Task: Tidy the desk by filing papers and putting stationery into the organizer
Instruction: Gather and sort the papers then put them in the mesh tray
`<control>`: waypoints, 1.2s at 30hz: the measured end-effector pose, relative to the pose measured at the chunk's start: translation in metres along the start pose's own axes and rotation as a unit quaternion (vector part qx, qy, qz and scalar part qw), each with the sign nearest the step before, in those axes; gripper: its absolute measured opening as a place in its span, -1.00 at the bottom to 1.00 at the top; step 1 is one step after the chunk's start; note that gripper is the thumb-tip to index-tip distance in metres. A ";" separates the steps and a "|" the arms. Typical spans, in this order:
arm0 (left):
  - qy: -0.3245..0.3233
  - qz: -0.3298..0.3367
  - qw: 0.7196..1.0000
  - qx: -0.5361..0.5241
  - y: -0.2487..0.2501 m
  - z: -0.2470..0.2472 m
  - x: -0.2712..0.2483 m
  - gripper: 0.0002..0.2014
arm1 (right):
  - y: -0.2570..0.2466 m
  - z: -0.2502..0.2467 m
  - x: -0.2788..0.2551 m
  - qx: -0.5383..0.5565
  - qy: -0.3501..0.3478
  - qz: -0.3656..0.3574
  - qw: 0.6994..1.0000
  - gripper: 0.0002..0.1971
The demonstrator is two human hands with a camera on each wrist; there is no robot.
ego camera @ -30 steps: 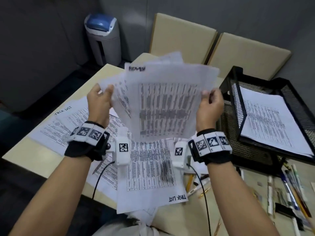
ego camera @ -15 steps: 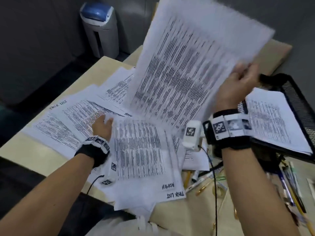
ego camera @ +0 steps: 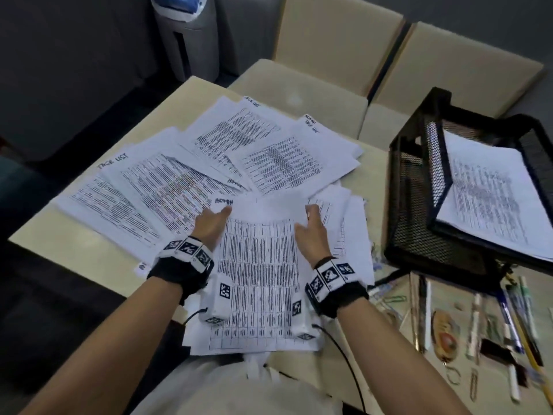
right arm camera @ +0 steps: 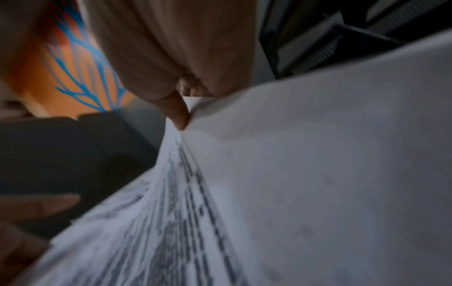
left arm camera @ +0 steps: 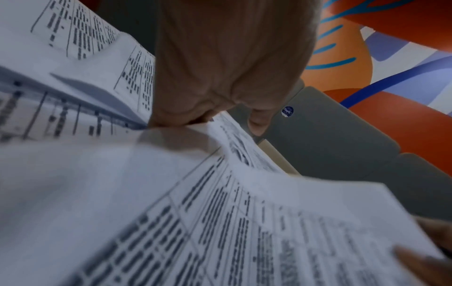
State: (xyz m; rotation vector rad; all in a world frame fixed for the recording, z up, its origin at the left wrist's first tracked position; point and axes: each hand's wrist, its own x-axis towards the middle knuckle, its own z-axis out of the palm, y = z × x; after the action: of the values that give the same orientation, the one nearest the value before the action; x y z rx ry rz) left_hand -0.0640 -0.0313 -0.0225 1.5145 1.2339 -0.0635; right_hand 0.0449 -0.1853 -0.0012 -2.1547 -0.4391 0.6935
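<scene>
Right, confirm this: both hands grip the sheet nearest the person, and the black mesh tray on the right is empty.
Not empty. The head view shows the black mesh tray already holds printed papers. The rest stands: the left hand and right hand each grip the nearest sheet.

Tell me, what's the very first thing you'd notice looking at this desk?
The big fan of printed papers spread over the left and middle of the desk. Next, both hands at the front: the left hand and right hand each grip an edge of the nearest sheet. On the right stands a black mesh tray holding papers, with pens scattered in front.
</scene>
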 end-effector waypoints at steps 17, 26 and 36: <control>0.031 0.422 0.867 -0.264 0.090 -0.049 -0.085 -0.16 | -0.103 -0.086 -0.042 0.289 0.203 -0.260 0.899 -0.59; -0.006 0.305 0.949 -0.079 0.042 -0.008 -0.071 -0.89 | -0.052 -0.070 -0.029 0.254 0.168 -0.143 0.942 -0.65; 0.005 0.418 0.879 -0.232 0.222 0.061 -0.130 -0.92 | -0.004 -0.181 -0.053 0.174 0.272 -0.169 0.931 -0.90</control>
State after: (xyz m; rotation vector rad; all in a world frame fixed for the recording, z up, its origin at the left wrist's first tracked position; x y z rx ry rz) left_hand 0.0669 -0.1215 0.1886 1.4854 0.4554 0.7599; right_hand 0.1134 -0.3189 0.1141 -1.7702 -0.3393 -0.0338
